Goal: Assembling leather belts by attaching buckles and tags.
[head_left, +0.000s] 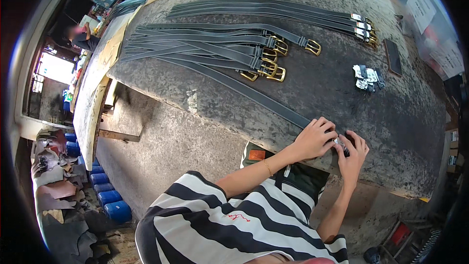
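A dark grey leather belt [264,101] with pale edge stitching lies slantwise across the worktable, its near end running under my hands. My left hand [313,141] is closed on that end, fingers bent over it. My right hand [353,155] curls in from the other side, thumb and fingers closed about the same end. A small whitish piece [336,141] shows between my fingertips; the buckle there is mostly covered. Beyond my right hand lies a small heap of black-and-white tags [369,78].
Several belts with brass buckles [205,44] are piled at the left. A row of tagged belts [264,12] lies farther back. A dark phone [393,56] and a translucent plastic bin [435,24] are at the right. Blue drums [117,211] stand on the floor; another person [85,38] is far left.
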